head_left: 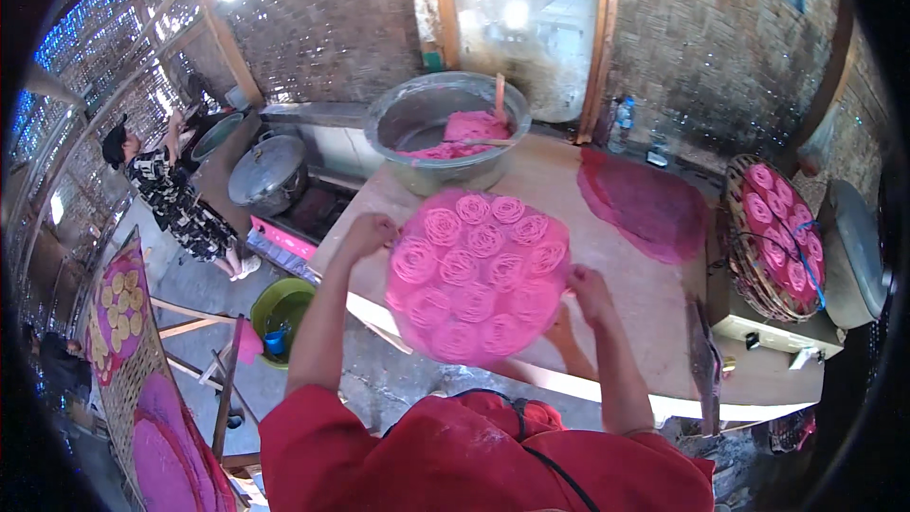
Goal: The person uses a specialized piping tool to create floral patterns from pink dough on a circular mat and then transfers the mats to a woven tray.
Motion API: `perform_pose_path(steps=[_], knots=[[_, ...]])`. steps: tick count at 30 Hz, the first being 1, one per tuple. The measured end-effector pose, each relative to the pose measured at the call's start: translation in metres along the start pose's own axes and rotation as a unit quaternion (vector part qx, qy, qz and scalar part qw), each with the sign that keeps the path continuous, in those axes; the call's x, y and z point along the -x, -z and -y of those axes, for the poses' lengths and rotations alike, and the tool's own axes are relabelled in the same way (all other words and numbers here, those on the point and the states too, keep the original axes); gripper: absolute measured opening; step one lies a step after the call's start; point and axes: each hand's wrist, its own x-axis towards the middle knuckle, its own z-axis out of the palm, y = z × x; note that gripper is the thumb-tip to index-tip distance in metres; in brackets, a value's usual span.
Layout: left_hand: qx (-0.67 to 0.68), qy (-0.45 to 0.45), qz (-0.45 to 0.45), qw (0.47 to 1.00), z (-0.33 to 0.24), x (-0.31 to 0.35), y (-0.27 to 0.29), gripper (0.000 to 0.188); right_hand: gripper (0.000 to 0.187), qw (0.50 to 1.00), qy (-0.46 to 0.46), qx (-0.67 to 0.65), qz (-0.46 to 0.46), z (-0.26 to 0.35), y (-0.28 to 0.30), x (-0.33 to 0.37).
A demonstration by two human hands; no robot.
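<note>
Between my two hands is a round pink mesh sheet point(479, 275) covered with several coiled rings of pink dough strands point(459, 266). My left hand point(373, 231) pinches the sheet's upper left edge, and my right hand point(590, 290) closes on its right edge. The sheet lies over the near left part of the wooden table point(626, 322) and hangs past its front edge. Just beyond it stands a large metal basin point(398, 123) holding a mass of pink dough point(471, 126) and a wooden stick point(500, 95).
Dark pink mesh sheets point(645, 206) lie at the table's far right. A woven basket point(744, 256) with pink coils sits right, beside a grey lid point(853, 251). At left are a lidded pot point(268, 173), a green tub point(275, 299), a drying rack point(118, 408) and another person point(171, 190).
</note>
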Motion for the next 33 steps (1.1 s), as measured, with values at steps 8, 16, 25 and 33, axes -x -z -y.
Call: perform_pose_path(steps=[8,16,25,33], knots=[[-0.269,-0.085,-0.005,0.959,0.071,-0.081,0.119,0.014,0.014,0.981,-0.064,-0.181,-0.027,-0.017,-0.228,0.019],[-0.292,-0.125,0.0,0.948,0.13,-0.16,0.118,0.01,0.01,0.967,-0.142,-0.199,-0.063,-0.02,-0.305,0.021],[-0.454,-0.132,0.033,0.881,0.178,-0.193,0.099,0.017,0.014,0.957,-0.253,-0.14,-0.021,-0.013,-0.294,0.013],[-0.295,-0.12,-0.105,0.942,0.124,-0.135,0.121,0.027,0.019,0.976,-0.209,-0.067,0.014,0.014,-0.207,0.036]])
